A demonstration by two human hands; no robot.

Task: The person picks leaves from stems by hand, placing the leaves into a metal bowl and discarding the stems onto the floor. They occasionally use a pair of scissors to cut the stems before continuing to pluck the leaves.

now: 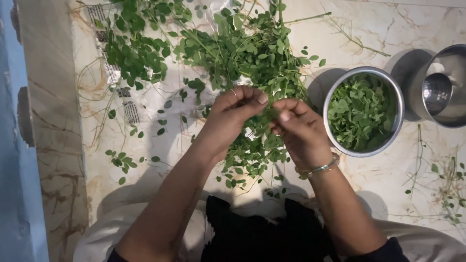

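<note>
Two bare hands are working close together over a pale, veined marble floor [388,29]. The left hand [228,119], wearing one thin ring, is curling narrow with its fingertips pinched on a leafy green sprig of small oval leaves [252,150], which is hanging down between the two hands and trailing toward the person's lap. The right hand [301,131], wearing thin metal bangles [320,169] at the wrist, is also closing tight, thumb and fingers nipping the same sprig just beside the left fingertips, so the two hands are almost touching.

Beyond the hands, one large loose heap of green leafy branches [233,43] is lying spread across the floor, partly on one crumpled clear plastic bag with dark printing [131,104]. Scattered single leaves are lying to the left of the forearms.

Two containers are standing to the right. The nearer one, a round steel bowl [399,104], is sitting just beside the right hand and is holding a thick layer of plucked green leaves [359,111], filling much of it. The farther one, a larger steel vessel [454,58], is being cut off by the picture's right edge; inside it one smaller steel cup [436,90] is showing, and no leaves are visible in it.

Several bare thin stripped stems [437,184] are lying on the floor to the lower right, well apart from the hands.
</note>
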